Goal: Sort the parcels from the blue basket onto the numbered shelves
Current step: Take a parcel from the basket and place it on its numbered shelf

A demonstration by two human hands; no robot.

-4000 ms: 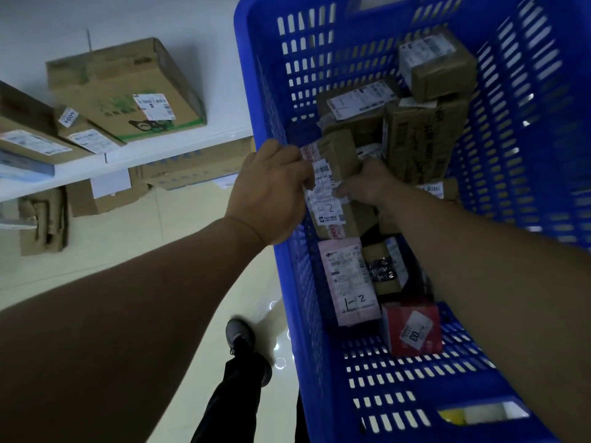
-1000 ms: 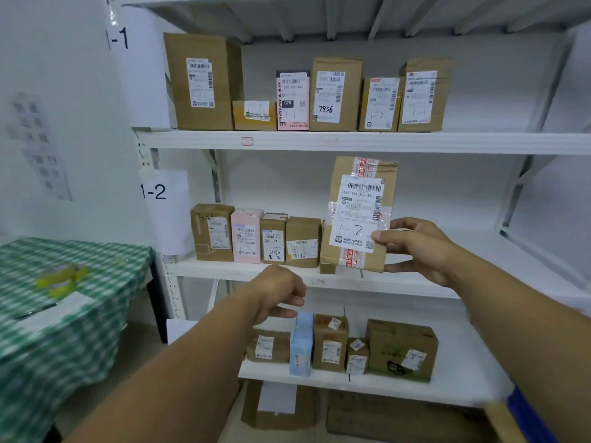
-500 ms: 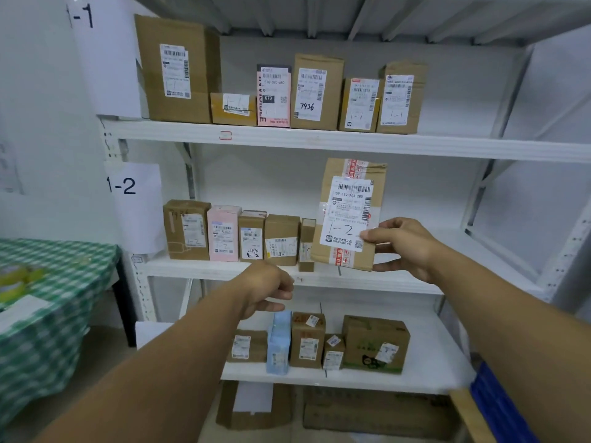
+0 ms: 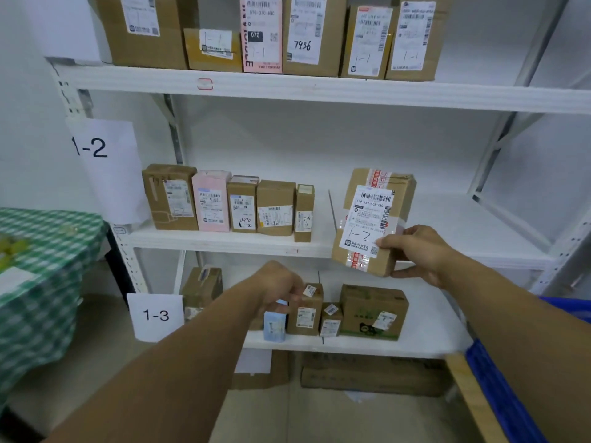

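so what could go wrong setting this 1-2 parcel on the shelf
1. The right hand grips the parcel by one lower corner only, and it is tilted; it may twist or slip.
2. Its bottom edge shows below the front lip of the 1-2 shelf; pushed straight in, it would likely catch.
3. The narrow box ending the row stands upright close by; a nudge leftward could topple it.
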